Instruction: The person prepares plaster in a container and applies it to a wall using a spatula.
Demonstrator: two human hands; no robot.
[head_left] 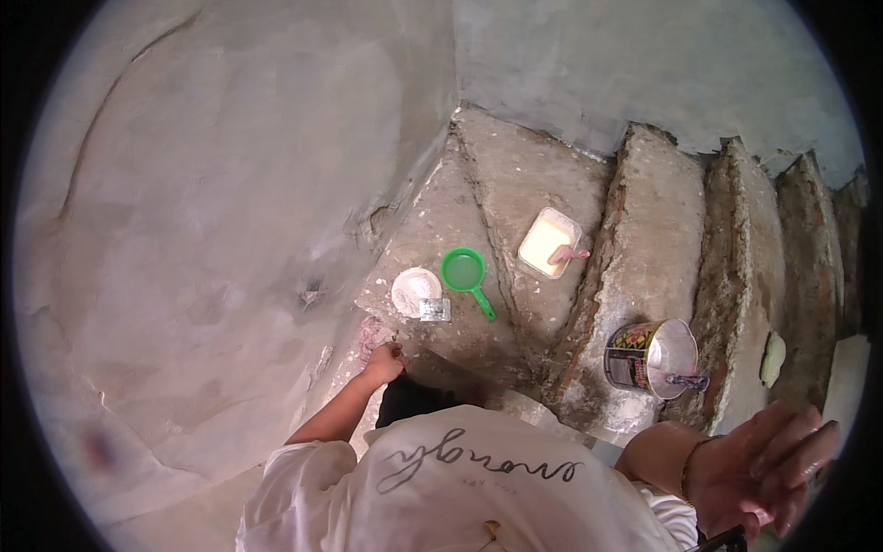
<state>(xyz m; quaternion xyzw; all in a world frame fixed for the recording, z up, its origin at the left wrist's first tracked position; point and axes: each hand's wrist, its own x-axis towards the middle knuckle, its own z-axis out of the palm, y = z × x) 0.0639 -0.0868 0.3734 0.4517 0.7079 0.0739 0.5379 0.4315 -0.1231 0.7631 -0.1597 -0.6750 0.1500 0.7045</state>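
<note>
My left hand (382, 364) reaches down to the foot of the plastered wall (212, 230), beside the edge of the lowest concrete step (432, 230). Its fingers are curled against the surface, and I cannot tell whether they hold something. Just beyond it on the step lie a round white bowl of paste (415, 290), a small scraper (435, 310) and a green plastic scoop (465, 274). My right hand (762, 462) hangs out at the lower right, empty, with fingers spread and a bracelet on the wrist. My white shirt (460, 488) fills the lower middle.
Rough concrete stairs rise to the right. A rectangular white tray (548, 241) of cream paint with a brush sits on the second step. A printed tin can (647, 357) with a tool inside stands on a lower tread. A pale lump (773, 359) lies further right.
</note>
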